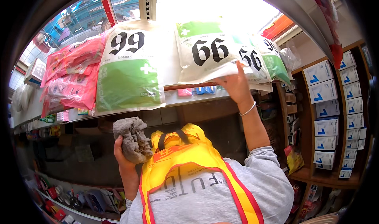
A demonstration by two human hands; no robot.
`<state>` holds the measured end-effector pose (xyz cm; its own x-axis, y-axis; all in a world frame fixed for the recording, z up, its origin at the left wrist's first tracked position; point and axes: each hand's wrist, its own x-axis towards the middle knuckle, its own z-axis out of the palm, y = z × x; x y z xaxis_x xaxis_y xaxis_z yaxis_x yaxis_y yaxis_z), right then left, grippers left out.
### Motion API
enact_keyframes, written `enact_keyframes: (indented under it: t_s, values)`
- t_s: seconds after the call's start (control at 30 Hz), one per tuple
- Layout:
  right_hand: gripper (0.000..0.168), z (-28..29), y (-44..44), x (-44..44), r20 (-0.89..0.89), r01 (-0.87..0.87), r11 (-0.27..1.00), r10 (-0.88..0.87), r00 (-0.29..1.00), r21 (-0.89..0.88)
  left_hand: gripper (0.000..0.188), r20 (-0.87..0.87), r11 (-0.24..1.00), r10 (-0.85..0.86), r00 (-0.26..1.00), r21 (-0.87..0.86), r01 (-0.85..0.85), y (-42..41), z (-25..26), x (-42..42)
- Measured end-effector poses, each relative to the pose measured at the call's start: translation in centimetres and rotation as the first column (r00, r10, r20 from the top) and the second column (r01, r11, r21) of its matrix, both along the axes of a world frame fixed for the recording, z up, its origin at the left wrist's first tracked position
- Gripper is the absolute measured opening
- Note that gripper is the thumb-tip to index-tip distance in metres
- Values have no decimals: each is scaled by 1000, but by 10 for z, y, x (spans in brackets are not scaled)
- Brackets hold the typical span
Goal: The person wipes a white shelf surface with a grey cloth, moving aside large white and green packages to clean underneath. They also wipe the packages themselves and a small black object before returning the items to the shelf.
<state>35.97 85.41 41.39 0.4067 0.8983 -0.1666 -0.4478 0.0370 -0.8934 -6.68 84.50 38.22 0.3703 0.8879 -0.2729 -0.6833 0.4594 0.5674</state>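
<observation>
Near the middle, my left hand (125, 156) is closed around a crumpled grey cloth (132, 139), held in front of the shelf and beside my yellow apron. My right hand (237, 86) is raised to the lower right corner of a white and green plastic package (204, 52) printed with "66". Its fingers touch that corner; how firmly they grip is partly hidden. The package leans at the shelf edge, overlapping a similar one (251, 58) at its right. A larger white and green package (130, 67) printed with "99" stands to the left, with bare white shelf between.
Pink plastic packages (74, 73) lie at the left of the upper shelf (177, 101). Behind it are a wire grid and bright light. At right, a wooden cabinet (309, 164) holds stacked white boxes (325, 91). Lower left, another shelf holds assorted goods.
</observation>
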Motion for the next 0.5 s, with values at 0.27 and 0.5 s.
enact_keyframes:
  t_s: [0.27, 0.5]
  values:
    - [25, 14, 57, -31, -117, 124, 970, -150, 982, -210, 54, 21, 995, -104, 994, 4, 104, 3, 12, 17]
    - [22, 12, 50, -36, -238, 216, 972, -233, 943, -96, 52, 44, 994, -37, 998, -103, 42, 0, 10, 21]
